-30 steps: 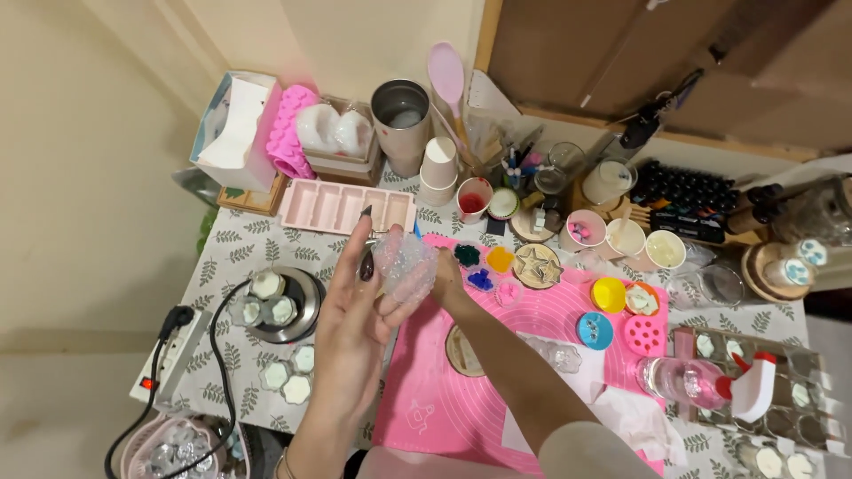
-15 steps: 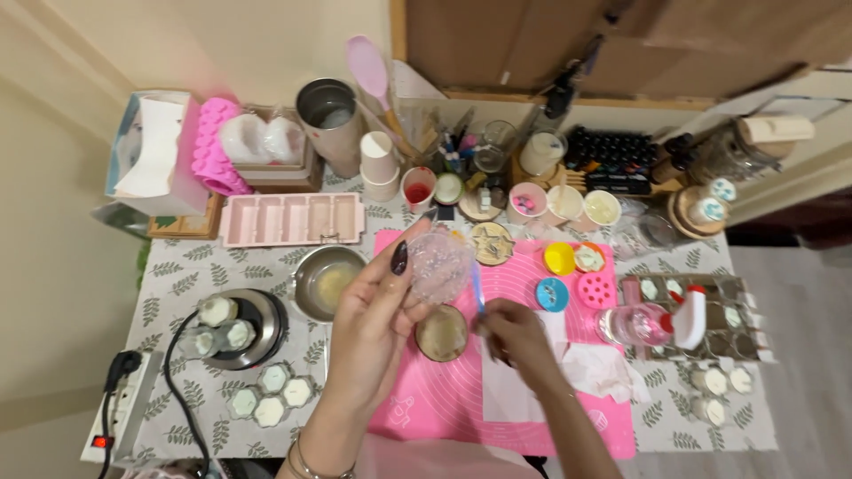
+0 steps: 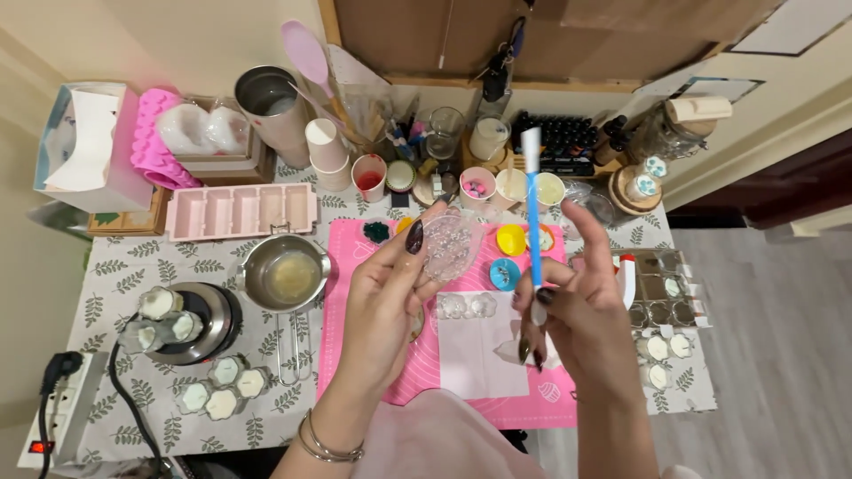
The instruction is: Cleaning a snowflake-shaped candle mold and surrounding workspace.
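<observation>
Two hands: left hand (image 3: pixel 383 293) pinches seemingly clear mould (image 3: pixel 450 244), right hand (image 3: pixel 581 306) grips brush (image 3: pixel 532 208).

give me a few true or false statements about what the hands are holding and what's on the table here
1. The left hand holds a clear mould. True.
2. The right hand holds a pair of scissors. False: it holds a blue-handled brush, pointing up.
3. The small metal pot stands on the pink mat. False: it stands on the leaf-patterned tablecloth, left of the mat.
4. A pink tray mould lies behind the pot. True.
5. The clear mould rests on the table. False: it is held up above the mat.
</observation>
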